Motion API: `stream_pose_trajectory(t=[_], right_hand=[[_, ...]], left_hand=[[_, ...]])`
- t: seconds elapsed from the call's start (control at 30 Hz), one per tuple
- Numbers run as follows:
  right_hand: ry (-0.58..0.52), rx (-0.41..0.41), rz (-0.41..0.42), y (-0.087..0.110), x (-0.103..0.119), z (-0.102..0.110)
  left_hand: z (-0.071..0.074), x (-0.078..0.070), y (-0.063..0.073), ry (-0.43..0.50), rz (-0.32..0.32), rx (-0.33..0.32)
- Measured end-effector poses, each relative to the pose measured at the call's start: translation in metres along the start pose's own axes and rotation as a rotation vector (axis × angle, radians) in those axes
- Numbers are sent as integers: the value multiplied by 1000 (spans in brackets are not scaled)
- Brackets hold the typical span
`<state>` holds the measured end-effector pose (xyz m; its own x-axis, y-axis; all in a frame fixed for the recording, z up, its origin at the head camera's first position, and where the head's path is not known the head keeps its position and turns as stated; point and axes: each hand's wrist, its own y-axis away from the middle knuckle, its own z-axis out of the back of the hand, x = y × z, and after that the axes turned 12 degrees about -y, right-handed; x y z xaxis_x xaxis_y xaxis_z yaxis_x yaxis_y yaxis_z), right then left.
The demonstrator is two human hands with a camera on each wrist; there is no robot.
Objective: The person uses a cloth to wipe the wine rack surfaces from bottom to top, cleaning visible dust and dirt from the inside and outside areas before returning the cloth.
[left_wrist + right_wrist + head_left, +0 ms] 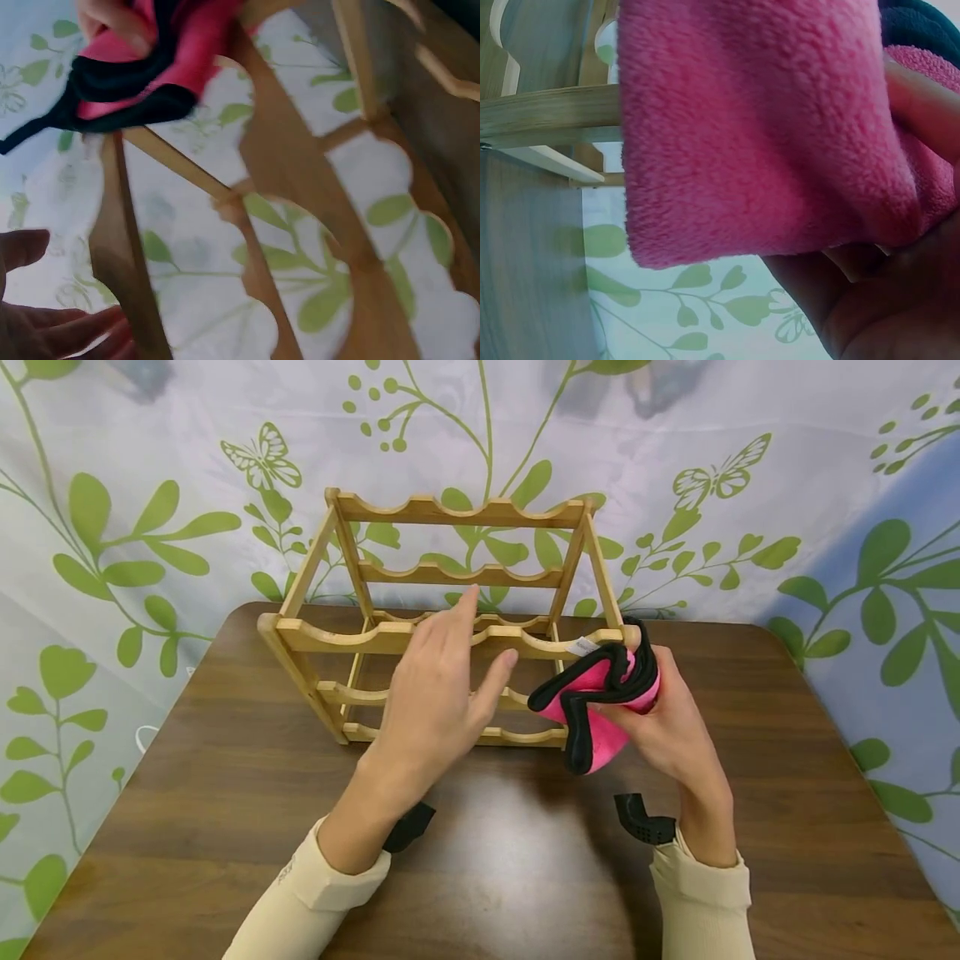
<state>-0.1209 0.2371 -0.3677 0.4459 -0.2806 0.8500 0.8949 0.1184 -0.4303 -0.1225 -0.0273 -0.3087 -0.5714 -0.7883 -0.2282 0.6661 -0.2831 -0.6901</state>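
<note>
My right hand [671, 718] grips a bunched pink cloth [606, 739] with black edging and a small white tag, at the right front corner of a light wooden rack [420, 639]. In the right wrist view the cloth [757, 142] looks fluffy and hangs from the fingers, hiding part of the rack. My left hand [435, 685] is raised before the middle of the rack's front top rail, fingers straight, thumb apart, holding nothing. The left wrist view shows that hand [60, 322] beside a scalloped rail [120, 240], with the cloth [202, 52] farther up.
The rack stands upright toward the back of a dark brown wooden table [225, 827]. Behind it hangs a pale curtain [187, 427] printed with green leaves and butterflies. A white cord [142, 737] loops at the table's left edge.
</note>
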Motion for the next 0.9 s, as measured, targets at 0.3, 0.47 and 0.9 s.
stream_pose_trajectory(t=[0.3,0.47,0.9], right_hand=[[-43,88,-38,1,-7,3],[-25,129,-76,0,-8,6],[67,143,-67,4,-17,25]], left_hand=[[-16,-22,-7,-92,33,87],[-28,-21,-5,7,39,29],[-44,-11,-2,128,20,-108]])
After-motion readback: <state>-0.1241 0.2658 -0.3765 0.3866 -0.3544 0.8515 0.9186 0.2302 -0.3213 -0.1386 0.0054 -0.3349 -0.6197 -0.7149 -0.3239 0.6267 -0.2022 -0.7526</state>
